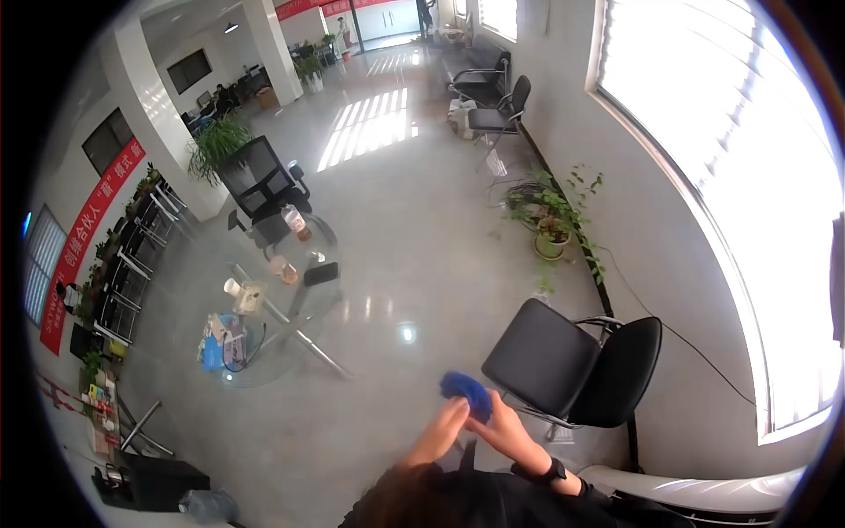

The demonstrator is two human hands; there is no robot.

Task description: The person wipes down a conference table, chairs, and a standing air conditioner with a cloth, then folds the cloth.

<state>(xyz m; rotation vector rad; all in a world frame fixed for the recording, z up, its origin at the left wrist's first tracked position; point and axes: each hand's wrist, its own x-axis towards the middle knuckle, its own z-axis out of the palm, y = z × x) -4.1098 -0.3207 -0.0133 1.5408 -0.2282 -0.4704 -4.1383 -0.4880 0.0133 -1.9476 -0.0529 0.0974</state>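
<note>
A bunched blue cloth is held between my two hands, low in the view and right of centre. My left hand grips its lower left side with closed fingers. On its right side, my right hand is closed round the cloth, with a black band on the wrist. Both hands are close together over the grey floor, just left of a black chair. The fingertips are partly hidden by the cloth.
A round glass table at the left bears bottles, a cup, a black phone and a blue packet. Behind it is an office chair. Potted plants and a cable lie along the right wall, below a bright window.
</note>
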